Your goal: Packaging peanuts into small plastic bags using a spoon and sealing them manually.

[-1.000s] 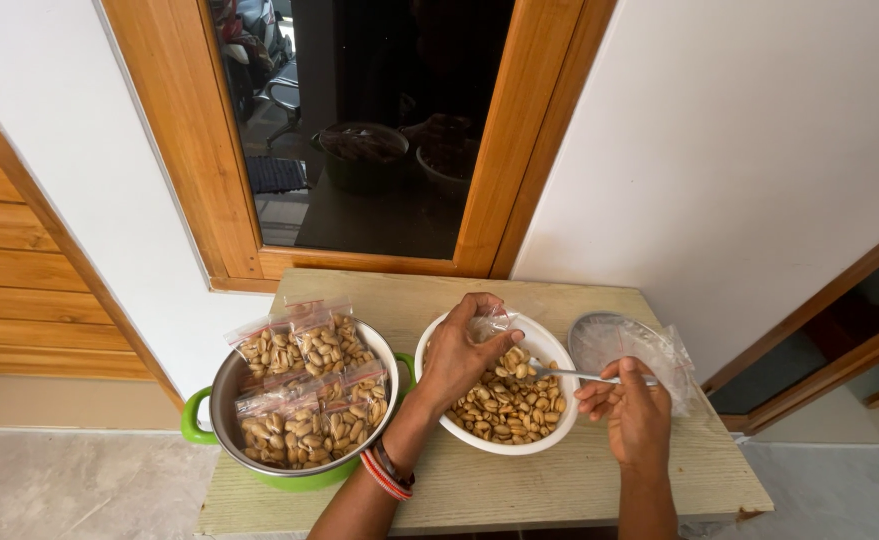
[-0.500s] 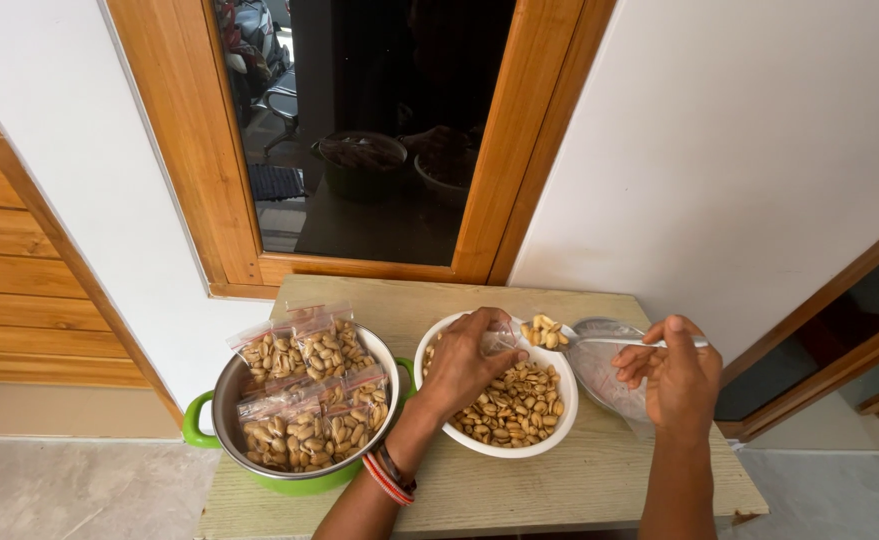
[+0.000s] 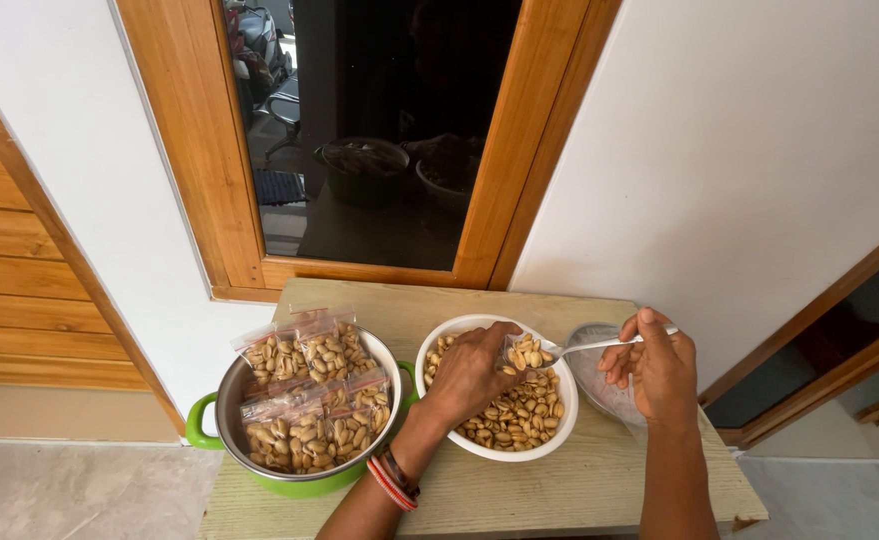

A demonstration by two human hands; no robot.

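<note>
A white bowl [image 3: 490,448] of shelled peanuts sits in the middle of a small wooden table [image 3: 519,500]. My left hand [image 3: 471,368] hovers over the bowl and pinches a small clear plastic bag [image 3: 526,353] partly filled with peanuts. My right hand [image 3: 654,362] holds a metal spoon [image 3: 591,346] by the handle, its bowl end at the mouth of the bag. Red and dark bangles circle my left wrist.
A green pot [image 3: 259,440] with a steel inside, left of the bowl, holds several sealed bags of peanuts [image 3: 311,398]. A pile of empty clear bags [image 3: 599,380] lies under my right hand. Behind the table are a wood-framed window [image 3: 379,150] and white wall.
My right hand lifted the spoon with peanuts out of the bowl, swung it right, then brought it back to the bag held by my left hand.
</note>
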